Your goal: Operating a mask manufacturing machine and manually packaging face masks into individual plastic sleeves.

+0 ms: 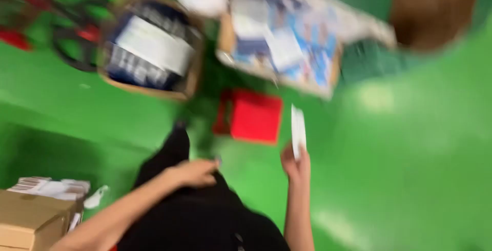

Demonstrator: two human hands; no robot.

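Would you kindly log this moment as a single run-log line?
right hand: holds white card upright | left hand: on black trousers, empty | red box: on green floor

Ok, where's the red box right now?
In the head view, the red box sits on the green floor near centre, just left of the white card in the right hand.

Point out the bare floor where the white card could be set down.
The widest bare green floor lies right of the right hand holding the flat white card. Another bare stretch lies left, between the open cardboard box of blue-and-white packs and the closed brown carton. Crowded: around the red square box.
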